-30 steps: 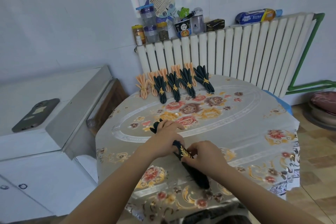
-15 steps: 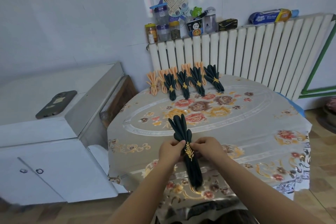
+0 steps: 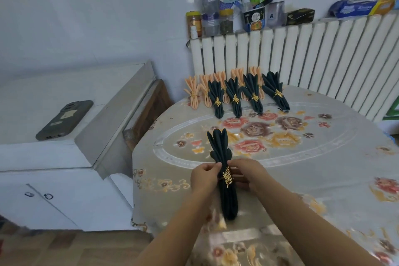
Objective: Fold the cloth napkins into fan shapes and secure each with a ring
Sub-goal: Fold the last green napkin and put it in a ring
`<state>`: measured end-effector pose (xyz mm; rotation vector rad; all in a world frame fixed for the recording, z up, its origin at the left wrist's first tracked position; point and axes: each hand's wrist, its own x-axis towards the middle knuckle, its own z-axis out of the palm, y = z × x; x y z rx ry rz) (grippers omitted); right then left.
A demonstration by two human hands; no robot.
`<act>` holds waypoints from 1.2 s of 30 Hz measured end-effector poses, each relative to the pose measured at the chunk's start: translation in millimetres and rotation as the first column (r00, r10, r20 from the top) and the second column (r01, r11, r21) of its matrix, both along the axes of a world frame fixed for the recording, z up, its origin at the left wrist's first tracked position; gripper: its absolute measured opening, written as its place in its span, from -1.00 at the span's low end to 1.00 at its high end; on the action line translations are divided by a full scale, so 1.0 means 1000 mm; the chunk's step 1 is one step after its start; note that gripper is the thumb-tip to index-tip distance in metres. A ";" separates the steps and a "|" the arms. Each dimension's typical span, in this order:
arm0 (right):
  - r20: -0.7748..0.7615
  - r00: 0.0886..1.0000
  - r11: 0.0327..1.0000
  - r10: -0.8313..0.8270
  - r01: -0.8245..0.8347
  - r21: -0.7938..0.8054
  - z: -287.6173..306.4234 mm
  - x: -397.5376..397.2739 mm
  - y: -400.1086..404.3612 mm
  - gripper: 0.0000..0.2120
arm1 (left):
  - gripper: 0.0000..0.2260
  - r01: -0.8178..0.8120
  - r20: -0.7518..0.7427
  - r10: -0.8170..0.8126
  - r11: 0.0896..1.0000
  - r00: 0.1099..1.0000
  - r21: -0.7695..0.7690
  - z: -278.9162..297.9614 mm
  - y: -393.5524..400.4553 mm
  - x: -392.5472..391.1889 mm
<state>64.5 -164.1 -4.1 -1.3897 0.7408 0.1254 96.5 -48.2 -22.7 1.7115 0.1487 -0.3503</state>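
Observation:
A dark green pleated napkin (image 3: pixel 222 149) lies upright on the flowered table (image 3: pixel 313 168), its fan end pointing away from me. A gold leaf ring (image 3: pixel 227 177) sits around its middle. My left hand (image 3: pixel 204 177) pinches the napkin at the ring from the left. My right hand (image 3: pixel 248 175) pinches it from the right. At the table's far edge stands a row of finished fans: several dark green napkins (image 3: pixel 235 97) with gold rings in front of several orange napkins (image 3: pixel 194 93).
A white radiator (image 3: pixel 302 54) runs behind the table, with jars, bottles and boxes (image 3: pixel 233 15) on top. A white cabinet (image 3: pixel 64 157) at the left carries a phone (image 3: pixel 64 120). A wooden piece (image 3: pixel 149 112) stands between cabinet and table.
The napkin was turned from slanting to pointing straight away from me, and its fan end spread free. Both hands now pinch it at the ring. My view shifted left and closer.

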 end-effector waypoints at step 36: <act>-0.295 0.867 0.876 -0.401 0.457 0.152 0.004 0.373 -0.044 -0.85 | -0.81 -0.269 -0.415 0.280 0.959 0.866 0.086 0.009 -0.076 0.363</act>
